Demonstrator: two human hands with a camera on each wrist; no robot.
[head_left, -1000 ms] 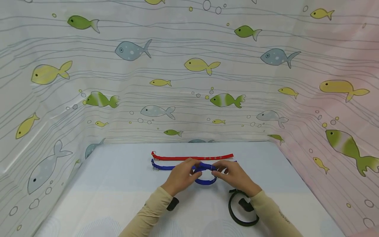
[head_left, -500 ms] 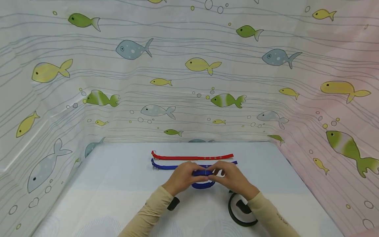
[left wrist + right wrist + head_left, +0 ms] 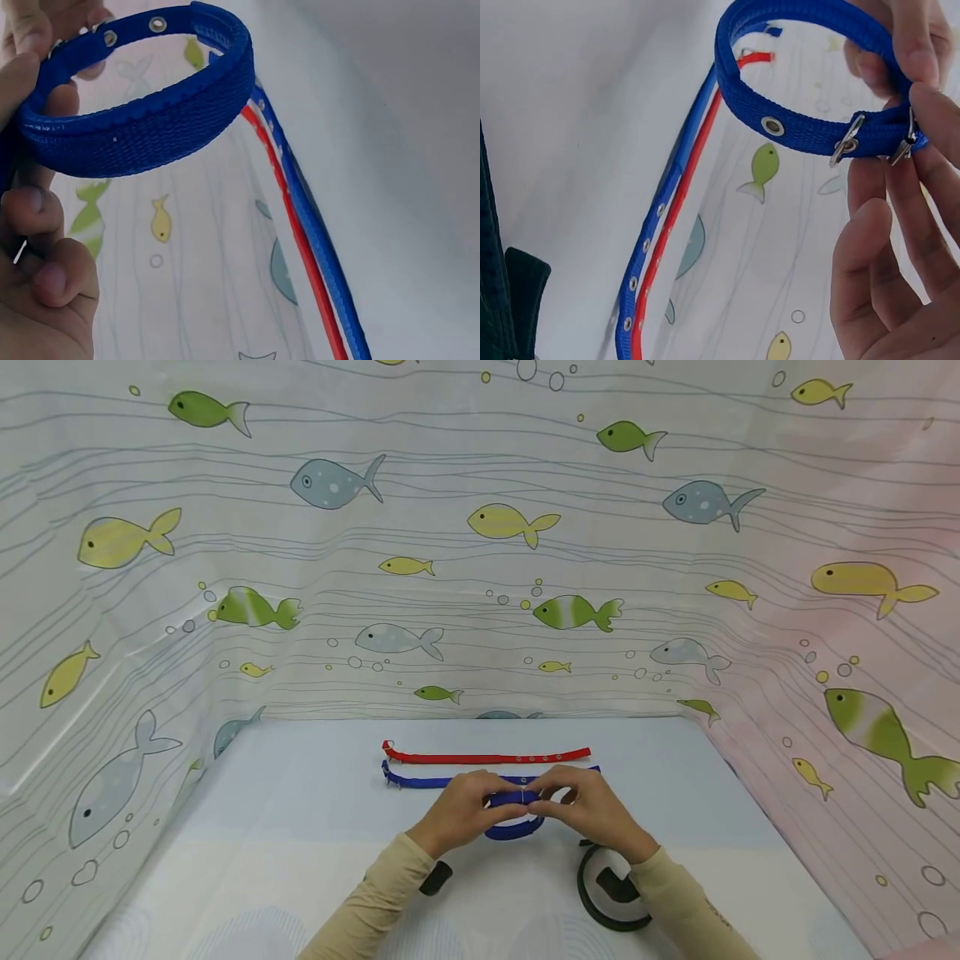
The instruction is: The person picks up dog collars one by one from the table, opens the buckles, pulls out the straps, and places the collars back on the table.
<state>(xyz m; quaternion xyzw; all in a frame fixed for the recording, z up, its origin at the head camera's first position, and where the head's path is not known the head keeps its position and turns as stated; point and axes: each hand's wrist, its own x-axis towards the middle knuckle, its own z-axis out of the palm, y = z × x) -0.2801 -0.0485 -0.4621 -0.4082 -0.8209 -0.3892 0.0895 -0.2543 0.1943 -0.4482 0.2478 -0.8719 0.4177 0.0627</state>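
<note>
Both hands hold a blue collar that is bent into a loop just above the table. My left hand pinches it on the left of the buckle. From the other side my right hand pinches it by the buckle. In the right wrist view the loop shows metal eyelets and a D-ring beside the buckle. The padded band faces the left wrist camera. Fingers hide part of the strap's end.
Behind the hands a second blue collar lies stretched out, with a red collar beyond it. Near the right forearm lies a dark looped collar. Fish-patterned sheeting walls the table at the back and sides.
Over the last second both hands have come closer together at the buckle, and the looped blue collar has turned and shifted slightly toward me. The last half second shows hardly any movement.
</note>
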